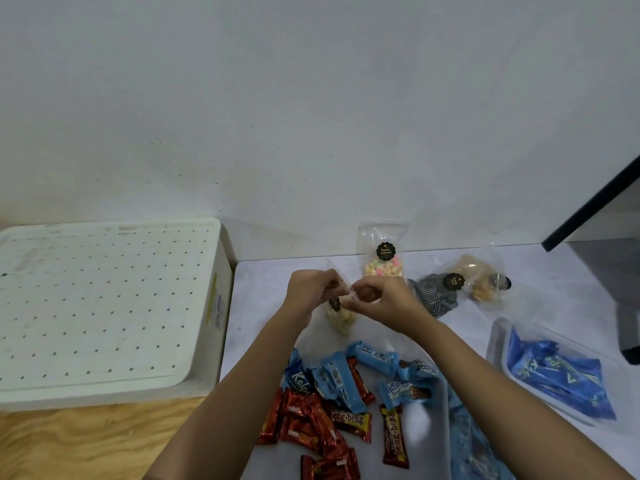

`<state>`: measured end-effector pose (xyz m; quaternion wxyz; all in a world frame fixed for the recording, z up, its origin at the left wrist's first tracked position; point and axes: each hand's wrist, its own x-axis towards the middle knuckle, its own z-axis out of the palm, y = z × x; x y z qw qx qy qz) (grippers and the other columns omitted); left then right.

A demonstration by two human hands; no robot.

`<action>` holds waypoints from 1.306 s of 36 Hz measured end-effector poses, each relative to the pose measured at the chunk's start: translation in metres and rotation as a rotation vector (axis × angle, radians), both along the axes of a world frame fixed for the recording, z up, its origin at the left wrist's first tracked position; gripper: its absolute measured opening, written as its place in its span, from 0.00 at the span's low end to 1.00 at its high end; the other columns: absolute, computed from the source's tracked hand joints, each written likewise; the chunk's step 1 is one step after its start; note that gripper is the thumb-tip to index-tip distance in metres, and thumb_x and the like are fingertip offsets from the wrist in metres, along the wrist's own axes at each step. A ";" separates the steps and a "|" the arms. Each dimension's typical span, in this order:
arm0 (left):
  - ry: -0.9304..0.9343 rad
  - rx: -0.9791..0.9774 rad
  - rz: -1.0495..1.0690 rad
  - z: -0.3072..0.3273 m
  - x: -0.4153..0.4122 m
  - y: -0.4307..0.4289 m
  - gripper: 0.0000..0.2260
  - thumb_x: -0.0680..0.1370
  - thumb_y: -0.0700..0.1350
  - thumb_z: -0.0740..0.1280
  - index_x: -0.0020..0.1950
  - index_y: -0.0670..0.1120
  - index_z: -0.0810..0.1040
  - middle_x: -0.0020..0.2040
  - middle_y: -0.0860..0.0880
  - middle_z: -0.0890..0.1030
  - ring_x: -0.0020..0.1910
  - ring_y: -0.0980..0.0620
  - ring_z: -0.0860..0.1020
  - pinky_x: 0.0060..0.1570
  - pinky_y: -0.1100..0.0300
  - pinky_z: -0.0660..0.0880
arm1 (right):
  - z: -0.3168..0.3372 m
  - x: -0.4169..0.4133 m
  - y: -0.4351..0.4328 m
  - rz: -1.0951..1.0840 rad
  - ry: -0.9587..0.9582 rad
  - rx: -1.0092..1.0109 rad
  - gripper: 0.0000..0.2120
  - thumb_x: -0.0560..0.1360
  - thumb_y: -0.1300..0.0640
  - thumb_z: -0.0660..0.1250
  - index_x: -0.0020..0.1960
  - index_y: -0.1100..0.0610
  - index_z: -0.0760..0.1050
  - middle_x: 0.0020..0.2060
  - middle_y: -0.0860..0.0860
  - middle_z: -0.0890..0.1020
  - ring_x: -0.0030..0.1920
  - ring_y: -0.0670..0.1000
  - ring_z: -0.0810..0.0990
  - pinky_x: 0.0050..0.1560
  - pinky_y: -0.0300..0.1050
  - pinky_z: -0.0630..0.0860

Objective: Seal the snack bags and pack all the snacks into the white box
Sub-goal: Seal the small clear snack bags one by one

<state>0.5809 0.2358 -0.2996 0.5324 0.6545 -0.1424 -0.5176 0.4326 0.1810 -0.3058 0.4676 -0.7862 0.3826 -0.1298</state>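
Observation:
My left hand (311, 289) and my right hand (384, 301) meet over the middle of the table, both pinching the top edge of a clear snack bag (341, 318) of pale yellow pieces with a black sticker. Behind them a clear bag of pastel biscuits (382, 252) stands upright against the wall. A bag of dark swirl snacks (434, 296) and a bag of brown snacks (479, 277) lie to the right. The white box (104, 306) sits at the left with its dotted lid on.
Red and blue wrapped chocolate bars (332, 403) are scattered on the grey table (259, 306) between my forearms. A clear tray of blue packets (557, 372) sits at the right. A dark appliance (623, 299) stands at the far right. Wooden surface (86, 441) lies below the box.

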 end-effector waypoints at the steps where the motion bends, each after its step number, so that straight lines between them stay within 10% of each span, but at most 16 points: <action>1: 0.042 -0.020 0.003 0.001 -0.001 0.001 0.05 0.73 0.33 0.64 0.41 0.32 0.79 0.32 0.42 0.82 0.32 0.51 0.82 0.43 0.62 0.80 | -0.003 -0.002 0.001 0.013 0.001 -0.040 0.09 0.70 0.54 0.73 0.46 0.59 0.81 0.36 0.52 0.83 0.38 0.47 0.81 0.43 0.42 0.80; 8: -0.390 -0.132 -0.117 -0.017 0.009 0.011 0.27 0.73 0.48 0.71 0.70 0.50 0.65 0.64 0.50 0.67 0.61 0.52 0.71 0.57 0.58 0.72 | -0.011 -0.013 -0.009 -0.078 -0.092 0.186 0.07 0.76 0.63 0.65 0.51 0.59 0.80 0.41 0.50 0.83 0.44 0.49 0.82 0.45 0.41 0.80; 13: -0.431 -0.248 -0.120 -0.025 0.013 0.013 0.04 0.74 0.39 0.69 0.47 0.47 0.80 0.46 0.49 0.81 0.48 0.53 0.78 0.54 0.57 0.75 | -0.011 -0.017 -0.019 -0.153 -0.188 0.264 0.06 0.76 0.64 0.64 0.50 0.60 0.78 0.42 0.54 0.81 0.40 0.46 0.83 0.40 0.36 0.80; 16: -0.379 -0.261 -0.083 -0.030 0.016 0.015 0.07 0.74 0.35 0.68 0.41 0.46 0.80 0.39 0.47 0.82 0.39 0.54 0.79 0.47 0.63 0.77 | -0.013 -0.020 -0.020 -0.270 -0.273 0.260 0.02 0.73 0.67 0.67 0.43 0.62 0.76 0.36 0.55 0.80 0.34 0.44 0.83 0.38 0.35 0.80; 25: -0.633 -0.192 -0.125 -0.037 0.005 0.010 0.05 0.79 0.39 0.60 0.45 0.43 0.74 0.37 0.51 0.77 0.38 0.59 0.75 0.38 0.76 0.69 | -0.016 -0.012 -0.017 -0.255 -0.105 0.075 0.10 0.75 0.62 0.65 0.36 0.53 0.74 0.30 0.46 0.78 0.40 0.50 0.80 0.44 0.48 0.77; 37: -0.716 -0.135 -0.093 -0.041 0.001 0.010 0.06 0.81 0.40 0.57 0.45 0.44 0.71 0.37 0.51 0.76 0.38 0.59 0.73 0.35 0.75 0.68 | -0.008 0.000 -0.012 -0.134 0.029 -0.051 0.14 0.75 0.61 0.66 0.35 0.48 0.69 0.41 0.60 0.80 0.44 0.59 0.79 0.47 0.53 0.77; 42: -0.742 -0.152 -0.087 -0.042 0.003 0.014 0.06 0.80 0.39 0.58 0.46 0.44 0.72 0.39 0.49 0.78 0.38 0.57 0.74 0.36 0.76 0.68 | -0.009 0.004 -0.014 -0.064 0.071 -0.138 0.13 0.75 0.57 0.66 0.35 0.44 0.68 0.36 0.46 0.76 0.40 0.48 0.73 0.41 0.43 0.70; 47: -0.762 -0.167 -0.072 -0.043 0.004 0.016 0.06 0.80 0.38 0.58 0.45 0.44 0.72 0.38 0.50 0.77 0.41 0.51 0.76 0.39 0.72 0.69 | -0.010 0.012 -0.015 -0.054 0.116 -0.207 0.15 0.74 0.58 0.65 0.34 0.44 0.67 0.33 0.41 0.74 0.41 0.50 0.75 0.52 0.55 0.73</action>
